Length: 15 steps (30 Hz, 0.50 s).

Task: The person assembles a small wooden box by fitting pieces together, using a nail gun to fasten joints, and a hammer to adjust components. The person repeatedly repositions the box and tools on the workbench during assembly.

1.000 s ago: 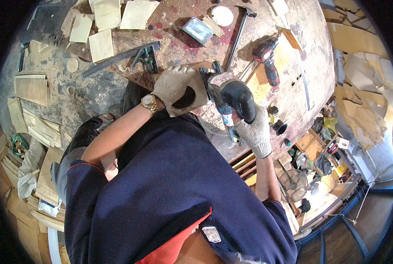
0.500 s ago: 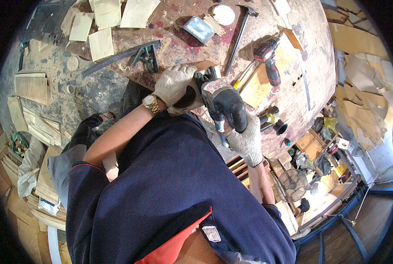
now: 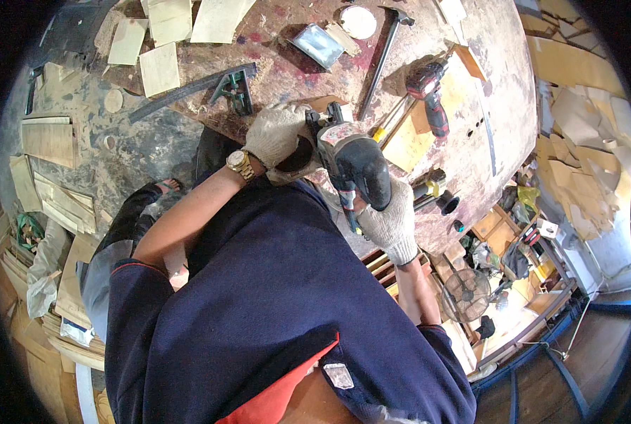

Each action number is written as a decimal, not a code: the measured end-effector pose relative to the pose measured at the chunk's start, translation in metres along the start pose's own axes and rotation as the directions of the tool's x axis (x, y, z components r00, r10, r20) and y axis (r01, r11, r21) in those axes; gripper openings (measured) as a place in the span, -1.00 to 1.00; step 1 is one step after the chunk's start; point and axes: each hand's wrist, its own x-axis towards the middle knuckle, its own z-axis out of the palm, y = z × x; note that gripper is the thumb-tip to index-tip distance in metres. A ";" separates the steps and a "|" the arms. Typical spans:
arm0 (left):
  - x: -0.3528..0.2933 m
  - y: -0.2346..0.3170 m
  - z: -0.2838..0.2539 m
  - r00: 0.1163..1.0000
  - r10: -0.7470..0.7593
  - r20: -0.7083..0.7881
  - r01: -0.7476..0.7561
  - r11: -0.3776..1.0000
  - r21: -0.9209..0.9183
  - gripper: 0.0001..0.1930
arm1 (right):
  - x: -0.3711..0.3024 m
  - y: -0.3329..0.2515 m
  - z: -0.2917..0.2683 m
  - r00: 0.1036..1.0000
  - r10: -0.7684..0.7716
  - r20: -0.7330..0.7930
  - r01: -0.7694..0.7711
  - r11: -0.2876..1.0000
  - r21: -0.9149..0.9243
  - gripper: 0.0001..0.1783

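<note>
My right hand [image 3: 391, 225], in a white knit glove, is wrapped round the rear grip of a jigsaw [image 3: 361, 169] with a black rounded body. The front of the saw rests at a wooden piece [image 3: 281, 177] with a dark round opening in it. On that piece, beside the saw's front, lies my gloved left hand [image 3: 276, 134], its fingers bent over the wood and closed on it. A gold-coloured wristwatch [image 3: 240, 165] sits on my left wrist. The saw blade and the cutting line are hidden beneath the tool.
Beyond my hands, the stained worktable [image 3: 273, 71] holds a green-and-black clamp [image 3: 239, 92], a metal tin [image 3: 317, 47], a hammer [image 3: 381, 67] and a cordless drill [image 3: 428, 99]. Another tool [image 3: 432, 189] lies right of the saw. Thin wood pieces [image 3: 160, 69] lie at far left.
The jigsaw and my right hand have shifted very slightly toward me and to the left. My left hand keeps its hold on the wood.
</note>
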 end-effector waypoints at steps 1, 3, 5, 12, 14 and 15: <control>0.000 0.000 0.000 1.000 -0.009 0.022 0.008 1.000 0.007 -0.69 | 0.000 0.000 -0.001 1.000 0.003 0.012 -0.003 1.000 0.015 -0.61; 0.001 0.001 -0.001 0.999 -0.029 0.017 0.029 1.000 0.000 -0.71 | 0.000 -0.001 -0.003 1.000 0.010 0.028 -0.010 1.000 0.013 -0.61; 0.001 0.001 0.000 0.999 -0.039 0.014 0.039 0.999 0.005 -0.72 | 0.001 -0.003 -0.003 0.999 0.018 0.030 -0.019 1.000 0.015 -0.61; -0.003 0.000 0.002 0.998 0.022 -0.060 -0.015 0.994 0.109 -0.62 | -0.006 0.001 -0.001 1.000 0.021 -0.014 -0.020 0.997 0.074 -0.58; -0.003 0.000 -0.002 0.997 0.034 -0.072 -0.027 0.994 0.104 -0.55 | -0.019 0.007 -0.006 0.999 0.046 -0.022 -0.043 0.992 0.115 -0.57; -0.002 0.000 -0.005 1.000 0.016 -0.010 -0.015 0.996 0.093 -0.52 | -0.026 0.011 -0.008 0.998 0.048 -0.042 -0.041 0.989 0.141 -0.57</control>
